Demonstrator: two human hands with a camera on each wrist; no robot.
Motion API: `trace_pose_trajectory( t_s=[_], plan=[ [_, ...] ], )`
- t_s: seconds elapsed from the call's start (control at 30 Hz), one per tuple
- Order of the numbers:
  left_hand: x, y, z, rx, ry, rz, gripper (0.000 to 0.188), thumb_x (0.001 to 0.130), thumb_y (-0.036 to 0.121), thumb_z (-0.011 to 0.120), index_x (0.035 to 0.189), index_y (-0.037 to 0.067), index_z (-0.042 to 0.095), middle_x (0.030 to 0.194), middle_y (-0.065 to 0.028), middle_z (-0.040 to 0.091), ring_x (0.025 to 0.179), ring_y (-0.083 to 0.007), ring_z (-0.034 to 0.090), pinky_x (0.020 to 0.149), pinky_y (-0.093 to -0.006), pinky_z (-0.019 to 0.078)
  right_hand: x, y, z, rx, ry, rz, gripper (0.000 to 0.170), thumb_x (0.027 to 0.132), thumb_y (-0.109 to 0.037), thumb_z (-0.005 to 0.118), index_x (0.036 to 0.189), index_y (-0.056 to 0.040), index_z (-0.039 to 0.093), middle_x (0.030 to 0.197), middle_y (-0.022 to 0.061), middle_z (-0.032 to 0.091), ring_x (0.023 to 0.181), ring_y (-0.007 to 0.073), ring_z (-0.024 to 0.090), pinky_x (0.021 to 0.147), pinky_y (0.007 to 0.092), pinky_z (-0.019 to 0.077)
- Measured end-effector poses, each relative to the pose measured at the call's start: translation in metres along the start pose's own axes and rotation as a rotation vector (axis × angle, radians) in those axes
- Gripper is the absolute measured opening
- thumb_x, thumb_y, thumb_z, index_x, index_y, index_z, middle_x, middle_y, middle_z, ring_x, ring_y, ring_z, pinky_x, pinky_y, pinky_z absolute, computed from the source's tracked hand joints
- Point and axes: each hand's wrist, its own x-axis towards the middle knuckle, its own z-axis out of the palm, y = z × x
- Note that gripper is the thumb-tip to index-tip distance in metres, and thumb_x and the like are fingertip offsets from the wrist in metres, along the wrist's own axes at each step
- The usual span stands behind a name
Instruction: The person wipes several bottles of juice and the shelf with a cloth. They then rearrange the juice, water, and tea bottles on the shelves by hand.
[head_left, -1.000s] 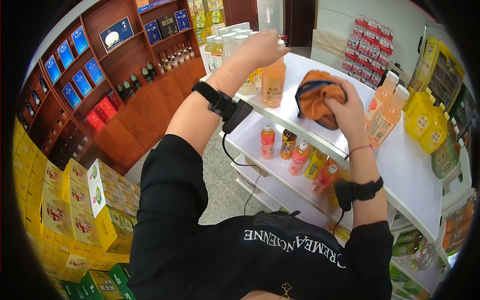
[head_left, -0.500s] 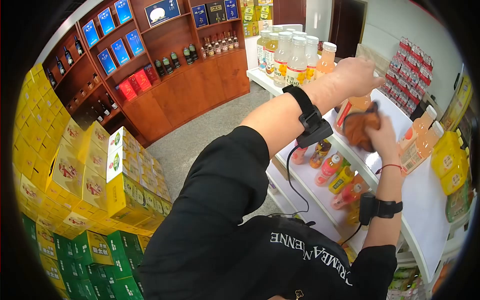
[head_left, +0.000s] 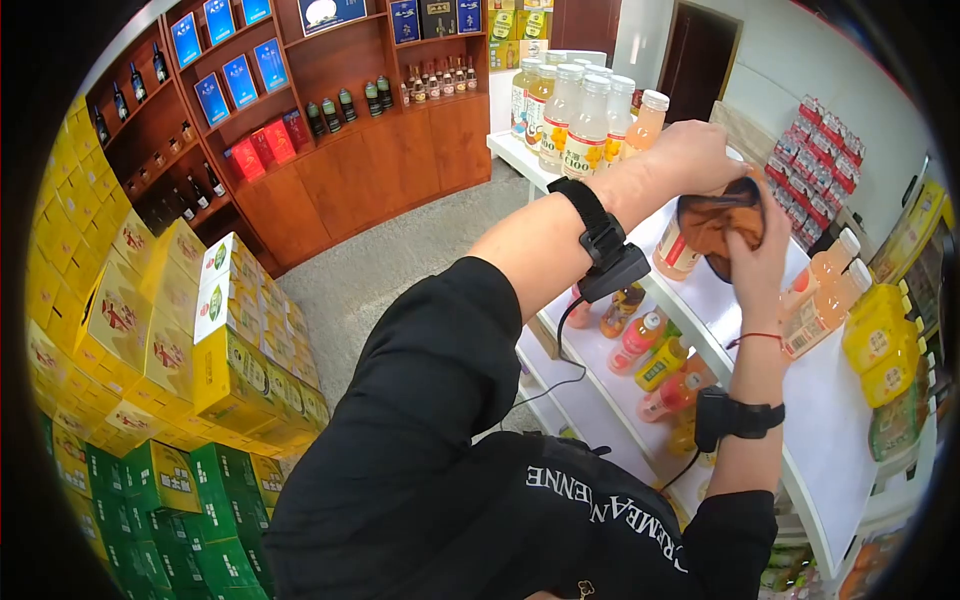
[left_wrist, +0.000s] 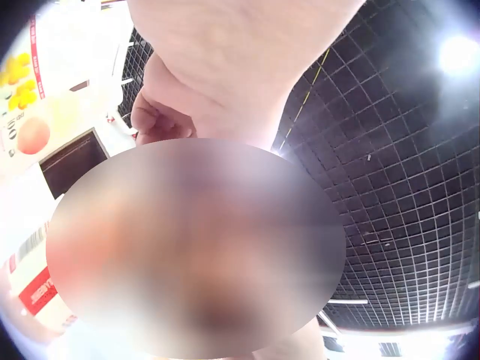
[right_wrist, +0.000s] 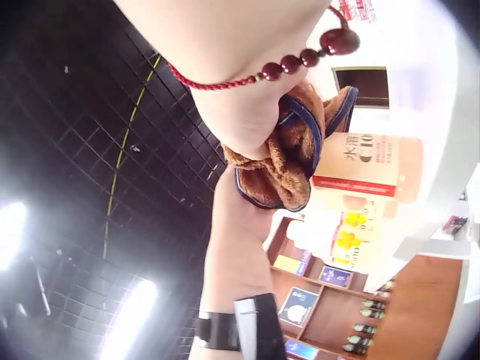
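Nearest my head camera, the right hand has its fingers curled round a brown fleecy cloth with navy-blue edging, at the upper part of a tall peach-coloured bottle with a cream-and-red label. The left hand is raised over that bottle's top; I cannot tell whether it pinches anything. The bottle's base appears to rest on the white shelf unit. Beyond: clustered white-capped bottles, then a reddish-brown wooden cabinet.
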Motion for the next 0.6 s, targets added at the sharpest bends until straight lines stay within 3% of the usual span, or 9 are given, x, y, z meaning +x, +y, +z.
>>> trace_pose_trajectory(
  t_s=[0.07, 0.17, 0.27, 0.33, 0.4, 0.5, 0.6],
  plan=[
    [-0.004, 0.002, -0.001, -0.019, 0.013, -0.039, 0.068, 0.079, 0.054, 0.062, 0.108, -0.008, 0.062, 0.105, -0.0253, 0.065, 0.101, -0.0363, 0.063, 0.088, -0.0402, 0.0504, -0.020, 0.013, 0.011, -0.046, -0.074, 0.117, 0.060, 0.075, -0.009, 0.062, 0.132, -0.0030, 0.046, 0.119, 0.0185, 0.051, 0.117, 0.0339, 0.048, 0.101, 0.0385, 0.0396],
    [-0.008, 0.003, -0.003, -0.048, 0.025, -0.109, 0.075, 0.077, 0.058, 0.063, 0.111, -0.009, 0.059, 0.104, -0.0250, 0.065, 0.102, -0.0356, 0.063, 0.088, -0.0395, 0.0504, -0.046, 0.031, 0.009, -0.086, -0.482, 0.333, 0.062, 0.072, -0.013, 0.063, 0.132, -0.0056, 0.048, 0.116, 0.0216, 0.052, 0.113, 0.0363, 0.051, 0.099, 0.0397, 0.0416],
    [-0.006, 0.003, -0.004, -0.048, 0.022, -0.137, 0.079, 0.075, 0.060, 0.064, 0.113, -0.009, 0.057, 0.104, -0.0246, 0.065, 0.102, -0.0351, 0.064, 0.089, -0.0387, 0.0503, -0.034, 0.027, 0.001, -0.166, -0.486, 0.294, 0.057, 0.072, -0.012, 0.062, 0.128, -0.0069, 0.053, 0.111, 0.0204, 0.055, 0.109, 0.0356, 0.053, 0.096, 0.0401, 0.0431],
    [-0.008, 0.005, -0.003, -0.044, 0.012, -0.141, 0.080, 0.074, 0.060, 0.065, 0.114, -0.009, 0.056, 0.104, -0.0246, 0.065, 0.102, -0.0349, 0.064, 0.089, -0.0382, 0.0503, -0.018, 0.016, -0.006, -0.073, -0.313, 0.297, 0.047, 0.072, -0.010, 0.061, 0.119, -0.0057, 0.059, 0.109, 0.0186, 0.056, 0.105, 0.0336, 0.056, 0.094, 0.0387, 0.0445],
    [-0.009, 0.008, -0.003, -0.044, 0.017, -0.136, 0.077, 0.076, 0.058, 0.063, 0.113, -0.009, 0.056, 0.105, -0.0251, 0.065, 0.102, -0.0362, 0.063, 0.090, -0.0391, 0.0499, -0.006, 0.003, -0.012, 0.160, -0.088, 0.226, 0.054, 0.073, -0.006, 0.062, 0.126, -0.0053, 0.054, 0.110, 0.0159, 0.056, 0.103, 0.0302, 0.057, 0.093, 0.0344, 0.0442],
    [-0.012, 0.011, 0.004, -0.136, 0.035, -0.106, 0.070, 0.079, 0.056, 0.060, 0.113, -0.005, 0.059, 0.109, -0.0251, 0.064, 0.105, -0.0371, 0.061, 0.092, -0.0398, 0.0481, 0.000, -0.011, -0.010, 0.113, 0.064, 0.104, 0.057, 0.072, -0.004, 0.062, 0.129, -0.0052, 0.052, 0.116, 0.0161, 0.053, 0.105, 0.0318, 0.055, 0.096, 0.0362, 0.0425],
    [-0.014, 0.009, 0.002, -0.165, 0.029, 0.050, 0.064, 0.081, 0.053, 0.057, 0.114, -0.002, 0.061, 0.114, -0.0245, 0.062, 0.109, -0.0373, 0.059, 0.095, -0.0402, 0.0458, -0.012, -0.013, -0.005, -0.025, -0.044, 0.031, 0.062, 0.072, -0.006, 0.062, 0.132, -0.0055, 0.047, 0.117, 0.0164, 0.050, 0.117, 0.0310, 0.048, 0.102, 0.0375, 0.0391]
  ],
)
